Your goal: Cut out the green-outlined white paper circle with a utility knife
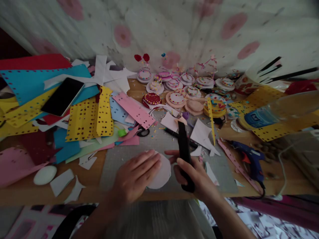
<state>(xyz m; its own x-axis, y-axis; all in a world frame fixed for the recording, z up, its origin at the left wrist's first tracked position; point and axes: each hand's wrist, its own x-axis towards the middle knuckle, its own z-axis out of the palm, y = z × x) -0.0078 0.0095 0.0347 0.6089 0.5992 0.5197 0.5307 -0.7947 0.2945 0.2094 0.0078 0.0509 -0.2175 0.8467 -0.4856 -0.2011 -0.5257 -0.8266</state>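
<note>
My left hand [138, 174] lies flat, fingers stretched out together, on a pale round disc [163, 172]. The disc rests near the front edge of a grey cutting mat [114, 166]. To its right, my right hand [191, 172] is wrapped round a long black tool [184, 149], held upright with its end pointing away from me. What kind of tool it is cannot be made out. White paper scraps [203, 132] and a black pen [171, 132] lie just beyond my hands.
Punched yellow sheets [83, 121], coloured scraps and a phone [63, 96] cover the left side. Small decorated round pieces [176, 98] stand at the back. On the right are a blue glue gun [251, 159] with its cord, a plastic bottle [286, 109] and a cup [246, 81].
</note>
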